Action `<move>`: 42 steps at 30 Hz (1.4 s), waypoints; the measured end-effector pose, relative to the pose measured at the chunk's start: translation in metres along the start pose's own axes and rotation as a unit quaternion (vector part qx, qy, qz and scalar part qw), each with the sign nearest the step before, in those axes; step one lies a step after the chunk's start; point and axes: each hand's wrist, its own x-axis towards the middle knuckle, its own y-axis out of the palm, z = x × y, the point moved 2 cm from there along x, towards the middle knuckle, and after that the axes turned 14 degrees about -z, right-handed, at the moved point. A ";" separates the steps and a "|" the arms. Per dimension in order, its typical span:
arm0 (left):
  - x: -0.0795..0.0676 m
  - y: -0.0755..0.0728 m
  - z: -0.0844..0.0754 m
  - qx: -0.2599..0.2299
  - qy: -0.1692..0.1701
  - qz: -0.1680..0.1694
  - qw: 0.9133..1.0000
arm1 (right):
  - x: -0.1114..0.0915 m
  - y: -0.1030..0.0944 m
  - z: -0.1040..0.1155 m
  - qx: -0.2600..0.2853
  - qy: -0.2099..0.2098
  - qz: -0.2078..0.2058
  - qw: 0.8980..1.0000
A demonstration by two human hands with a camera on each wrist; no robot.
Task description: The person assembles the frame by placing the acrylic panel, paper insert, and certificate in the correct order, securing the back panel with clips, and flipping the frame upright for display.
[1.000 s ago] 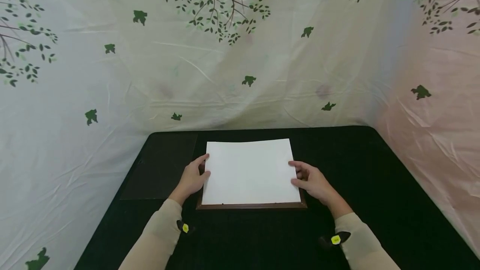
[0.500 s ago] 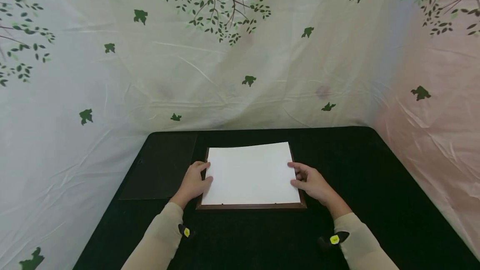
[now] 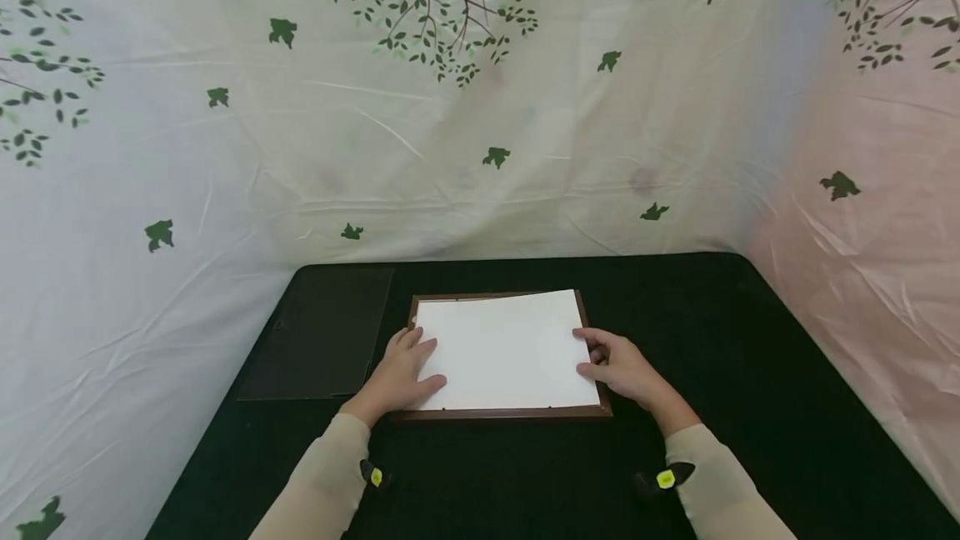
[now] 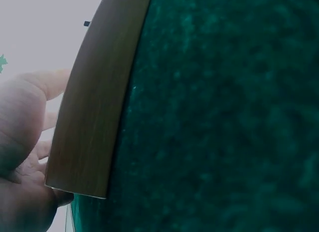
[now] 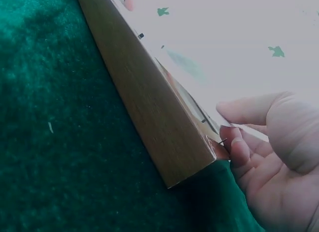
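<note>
A white sheet of paper [image 3: 506,352] lies over a brown wooden picture frame [image 3: 502,414] on the dark table. My left hand [image 3: 401,377] rests spread on the sheet's left edge, its thumb and fingers extended. At the right edge my right hand [image 3: 626,369] pinches the sheet between thumb and fingers. That side is lifted: in the right wrist view a gap shows between the sheet and the frame's wooden side [image 5: 144,97]. Small dark tabs stick up along the frame's inner edge. In the left wrist view the hand [image 4: 22,127] is beside the frame's corner.
A flat, dark rectangular panel [image 3: 315,332] lies on the table left of the frame. The table's dark green cloth [image 3: 720,357] extends around the frame. A pale curtain [image 3: 420,182] with leaf prints hangs behind the table and along its sides.
The sheet's far edge has come down, its left end lowest, baring the frame's far side. My left hand has gone from pinching the left edge to lying spread on it. The right hand keeps its pinch.
</note>
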 end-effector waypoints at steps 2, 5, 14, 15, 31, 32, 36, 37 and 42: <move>-0.004 -0.002 -0.001 0.001 0.014 0.008 1.000 | -0.005 0.002 0.002 -0.024 -0.009 -0.012 1.000; -0.010 -0.005 -0.001 -0.001 0.018 0.013 1.000 | -0.013 0.003 0.005 -0.068 -0.024 -0.028 0.997; -0.019 -0.014 -0.001 0.012 0.030 0.030 0.999 | -0.033 0.008 0.013 -0.119 -0.031 -0.037 0.992; -0.019 -0.014 -0.001 0.017 0.030 0.034 0.999 | -0.032 0.008 0.013 -0.120 -0.028 -0.032 0.992; -0.017 -0.010 0.001 0.039 0.030 0.041 0.998 | -0.030 0.013 -0.005 -0.118 -0.032 0.010 0.992; -0.016 -0.009 0.001 0.040 0.028 0.042 0.998 | -0.029 0.014 -0.006 -0.117 -0.031 0.010 0.993; -0.012 -0.007 0.002 0.045 0.020 0.046 0.998 | -0.023 0.014 -0.012 -0.118 -0.031 0.013 0.992; -0.011 -0.006 0.002 0.043 0.021 0.044 0.998 | -0.022 0.014 -0.013 -0.116 -0.030 0.012 0.993; -0.003 -0.002 0.003 0.039 0.017 0.037 0.998 | -0.013 0.013 -0.017 -0.118 -0.036 0.011 0.992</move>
